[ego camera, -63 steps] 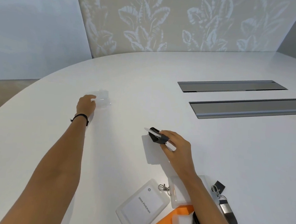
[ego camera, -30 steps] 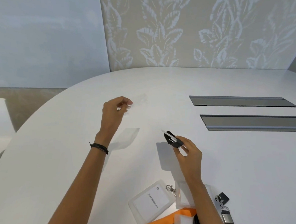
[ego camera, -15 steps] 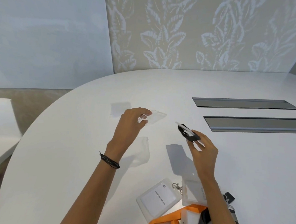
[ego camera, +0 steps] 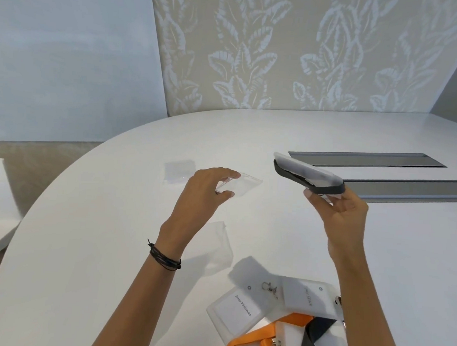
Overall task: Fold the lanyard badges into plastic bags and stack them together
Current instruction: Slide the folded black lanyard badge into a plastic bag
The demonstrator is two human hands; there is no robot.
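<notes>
Above the white table [ego camera: 84,244], our left hand [ego camera: 202,195] pinches a clear plastic bag [ego camera: 241,185]; our right hand [ego camera: 339,219] fingers grip a folded lanyard badge [ego camera: 307,177].

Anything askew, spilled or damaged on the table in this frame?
Nothing damaged or spilled. The unpacked badges at the near edge lie overlapped at angles with orange and black lanyards tangled. The left hand holds a clear bag; the right hand holds a folded badge.

White oval table [ego camera: 88,258]: clear bags [ego camera: 178,172], loose badges [ego camera: 236,311], two grey hatches [ego camera: 367,159].
</notes>
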